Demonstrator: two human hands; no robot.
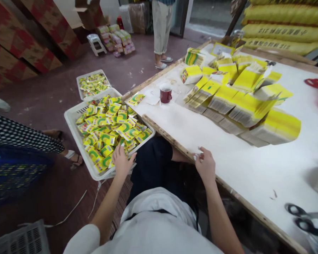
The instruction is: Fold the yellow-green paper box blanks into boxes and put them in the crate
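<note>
My left hand is open with its fingers spread, over the near rim of a white plastic basket. Its fingertips reach the heap of small yellow-and-green packets inside; none is seen lifted in the fingers. My right hand hovers at or rests on the wooden edge of the white-topped table. Its fingers are loosely bent and slightly apart, with small white patches at the tips and no object visible between them. Beyond it, stacks of folded yellow cartons stand on the table.
A dark red mug and a loose packet are on the table's left part. Black-handled scissors lie near right; red-handled scissors lie farther back. A second basket, a blue crate and two other people's legs are nearby.
</note>
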